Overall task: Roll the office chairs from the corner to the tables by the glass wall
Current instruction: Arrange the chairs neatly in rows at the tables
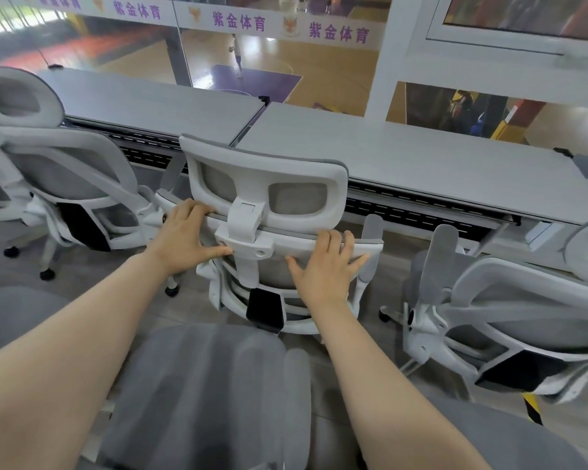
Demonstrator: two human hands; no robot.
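A white-framed office chair [265, 184] with grey mesh stands in front of me, its back toward me and its headrest just short of the grey tables [421, 157] along the glass wall [252, 56]. My left hand [187, 235] grips the top rim of the backrest, fingers curled over the edge to the left of the headrest mount. My right hand [326, 266] lies on the right side of the same rim, fingers spread over the edge and thumb out on the mesh.
A second chair [68, 178] is parked at the left table and another chair [510, 317] at the right, both close beside mine. A grey mesh seat [204, 395] lies directly below my arms. Cable trays run under the table edges.
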